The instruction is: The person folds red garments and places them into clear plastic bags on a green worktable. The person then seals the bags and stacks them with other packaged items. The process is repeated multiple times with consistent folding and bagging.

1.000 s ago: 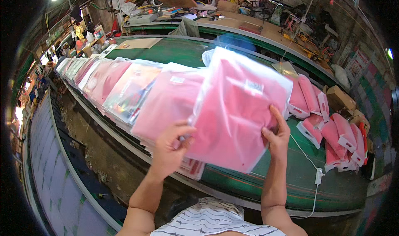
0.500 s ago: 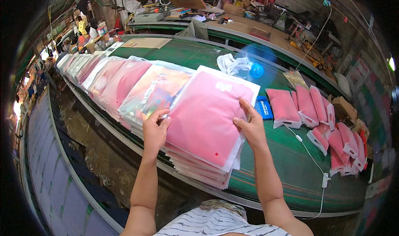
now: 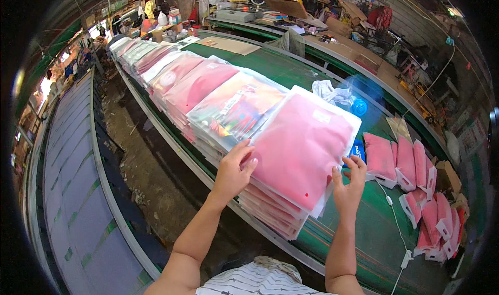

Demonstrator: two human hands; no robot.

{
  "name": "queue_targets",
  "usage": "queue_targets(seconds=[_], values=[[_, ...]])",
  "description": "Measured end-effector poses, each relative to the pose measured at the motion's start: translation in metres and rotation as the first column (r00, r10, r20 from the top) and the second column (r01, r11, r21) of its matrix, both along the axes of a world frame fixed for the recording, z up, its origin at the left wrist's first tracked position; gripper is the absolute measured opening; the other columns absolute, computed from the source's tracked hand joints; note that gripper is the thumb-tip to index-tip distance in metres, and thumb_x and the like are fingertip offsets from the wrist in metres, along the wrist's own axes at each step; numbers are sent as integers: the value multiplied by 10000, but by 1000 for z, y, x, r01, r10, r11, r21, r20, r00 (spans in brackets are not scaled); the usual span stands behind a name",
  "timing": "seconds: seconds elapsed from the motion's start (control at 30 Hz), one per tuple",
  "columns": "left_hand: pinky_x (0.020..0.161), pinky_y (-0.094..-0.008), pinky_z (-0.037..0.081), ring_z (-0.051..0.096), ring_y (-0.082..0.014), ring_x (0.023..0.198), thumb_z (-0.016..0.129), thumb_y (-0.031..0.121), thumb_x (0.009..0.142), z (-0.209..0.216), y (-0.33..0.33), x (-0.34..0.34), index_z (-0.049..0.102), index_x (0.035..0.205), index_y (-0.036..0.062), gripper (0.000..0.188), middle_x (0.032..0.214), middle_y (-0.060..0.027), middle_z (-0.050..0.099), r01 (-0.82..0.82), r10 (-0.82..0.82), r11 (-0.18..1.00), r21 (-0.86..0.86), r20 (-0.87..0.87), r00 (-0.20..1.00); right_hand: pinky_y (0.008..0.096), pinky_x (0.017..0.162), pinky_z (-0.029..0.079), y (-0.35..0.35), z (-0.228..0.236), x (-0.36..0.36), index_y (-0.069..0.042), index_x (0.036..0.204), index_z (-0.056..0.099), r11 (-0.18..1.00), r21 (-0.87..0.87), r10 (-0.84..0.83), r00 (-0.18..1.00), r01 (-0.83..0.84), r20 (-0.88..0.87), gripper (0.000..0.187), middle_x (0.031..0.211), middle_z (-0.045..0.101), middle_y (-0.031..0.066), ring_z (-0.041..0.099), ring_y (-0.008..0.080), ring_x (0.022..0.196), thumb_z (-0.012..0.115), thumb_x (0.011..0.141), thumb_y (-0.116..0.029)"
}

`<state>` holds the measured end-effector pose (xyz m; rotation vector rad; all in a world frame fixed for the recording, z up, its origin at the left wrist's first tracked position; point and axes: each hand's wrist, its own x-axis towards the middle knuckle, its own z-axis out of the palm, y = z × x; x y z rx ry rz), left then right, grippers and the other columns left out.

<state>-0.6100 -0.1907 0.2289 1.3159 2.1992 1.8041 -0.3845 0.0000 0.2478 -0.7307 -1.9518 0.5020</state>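
Note:
A tall stack of flat clear plastic bags with pink contents stands at the near edge of the green table, its top pink bag [image 3: 301,144] lying flat with a red dot at the lower corner. My left hand [image 3: 235,170] is at the left edge of this bag, thumb and fingers parted and curved. At the right edge is my right hand [image 3: 349,185], fingers spread, with nothing held between them. Whether the fingertips touch the plastic is hard to tell. Beside the stack on the left lies a bag with a multicoloured print [image 3: 236,108].
More stacks of bagged pink pieces [image 3: 200,79] run back along the green table [image 3: 283,66]. To the right are several filled pink bags [image 3: 381,157], a white cable [image 3: 395,217], a blue packet [image 3: 357,152], a white cloth [image 3: 330,92] and a blue round-capped object [image 3: 359,107].
The view has swung left, so the scene sits further right. My right fingers have spread away from the bag's right edge; my left fingers have parted slightly. The pink bag stays on the stack.

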Motion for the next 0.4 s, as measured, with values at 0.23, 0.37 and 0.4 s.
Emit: queue_targets(seconds=[0.23, 0.37, 0.4], values=[[955, -378, 518, 636, -295, 1155, 695, 42, 889, -27, -69, 33, 660, 1151, 7, 266, 1259, -159, 655, -186, 174, 978, -97, -122, 977, 428, 866, 533, -69, 1, 17, -15, 1083, 677, 926, 270, 265, 964, -264, 34, 278, 1166, 629, 207, 628, 336, 1056, 751, 815, -15], [954, -376, 520, 623, -278, 1176, 716, 80, 886, -61, -115, 68, 662, 1173, 42, 295, 1301, -155, 626, -117, 147, 945, -305, 80, 986, 419, 841, 554, -112, -34, 26, -17, 1067, 681, 798, 72, 602, 797, -598, -46, 258, 1131, 648, 218, 677, 335, 976, 750, 819, -3], [958, -376, 520, 616, -267, 1190, 723, 103, 888, -74, -125, 73, 665, 1169, 47, 293, 1328, -154, 612, -65, 133, 932, -356, 169, 977, 405, 851, 564, -122, -43, 29, -33, 1084, 688, 782, -16, 623, 782, -623, -25, 253, 1157, 650, 220, 676, 363, 1022, 749, 839, -18]])
